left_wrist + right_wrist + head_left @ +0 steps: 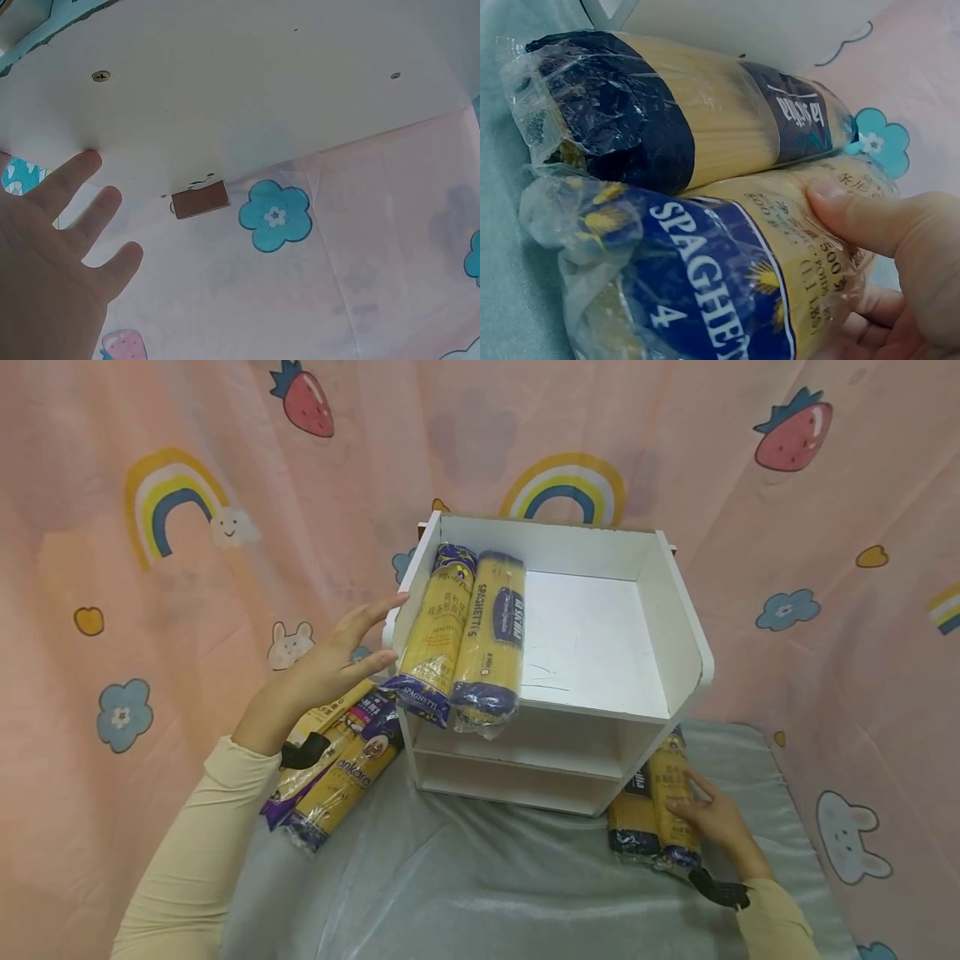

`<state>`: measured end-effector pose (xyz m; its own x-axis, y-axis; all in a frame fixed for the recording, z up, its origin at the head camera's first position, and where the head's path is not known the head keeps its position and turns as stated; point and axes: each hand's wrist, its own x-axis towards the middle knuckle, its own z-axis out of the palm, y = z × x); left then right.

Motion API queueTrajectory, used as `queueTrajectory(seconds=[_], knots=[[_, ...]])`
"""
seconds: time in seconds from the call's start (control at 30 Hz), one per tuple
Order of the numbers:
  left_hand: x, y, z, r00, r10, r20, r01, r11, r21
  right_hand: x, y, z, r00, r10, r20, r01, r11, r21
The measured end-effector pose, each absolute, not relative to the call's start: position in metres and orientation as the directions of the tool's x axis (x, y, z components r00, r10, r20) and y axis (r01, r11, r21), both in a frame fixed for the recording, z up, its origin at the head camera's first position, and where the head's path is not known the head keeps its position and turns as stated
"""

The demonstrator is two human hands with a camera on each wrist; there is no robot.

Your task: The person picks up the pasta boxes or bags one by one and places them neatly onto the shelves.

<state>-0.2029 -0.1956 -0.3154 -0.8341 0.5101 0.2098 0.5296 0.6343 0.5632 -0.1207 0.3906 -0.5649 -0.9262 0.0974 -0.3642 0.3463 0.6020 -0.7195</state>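
Progress, as judged from the present lie of things: partly done. Two spaghetti packets, a blue-ended one [442, 618] and a "la sicilia" one [491, 639], lie side by side on the top level of the white shelf [585, 631], against its left wall, their near ends jutting past the front edge. Off the shelf, on the grey-green cloth [465, 877], the count appears to be five: two packets at the right and what look like three at the left, among them the "ankara" packet [352, 777] and a purple-ended packet [311, 777].

Right hand [720, 822]: grip closed on the outer packet [670, 777] of the right-hand pair, thumb on top, fingers at its side. This packet lies on the cloth beside the shelf, touching the dark-ended packet [632, 810]. No lift is evident.

Left hand [330, 664]: grip slack, fingers spread, nothing held. It is at the outer face of the shelf's left wall; firm contact cannot be confirmed.

Obscured: the left forearm and wrist strap [303, 750] cover part of the left group, so its count is uncertain. The far ends of the right pair are hidden behind the shelf. The fingertips under the gripped packet are out of sight. The backs of the lower compartments are only partly visible.
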Motion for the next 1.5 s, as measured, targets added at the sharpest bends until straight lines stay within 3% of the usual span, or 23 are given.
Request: queueTrajectory(seconds=[0.37, 0.77, 1.5], knots=[[-0.203, -0.196, -0.316, -0.82, 0.527, 0.224, 0.549, 0.613, 0.568, -0.116, 0.389, -0.564, -0.95, 0.097, -0.295, 0.301, 0.521, -0.799], [-0.204, -0.196, -0.316, -0.826, 0.519, 0.22, 0.541, 0.619, 0.57, -0.114, 0.396, -0.555, -0.955, 0.127, -0.267, 0.29, 0.588, -0.756], [-0.202, -0.195, -0.315, -0.844, 0.498, 0.199, 0.511, 0.635, 0.579, -0.118, 0.399, -0.487, -0.976, 0.145, -0.16, 0.214, 0.551, -0.807]])
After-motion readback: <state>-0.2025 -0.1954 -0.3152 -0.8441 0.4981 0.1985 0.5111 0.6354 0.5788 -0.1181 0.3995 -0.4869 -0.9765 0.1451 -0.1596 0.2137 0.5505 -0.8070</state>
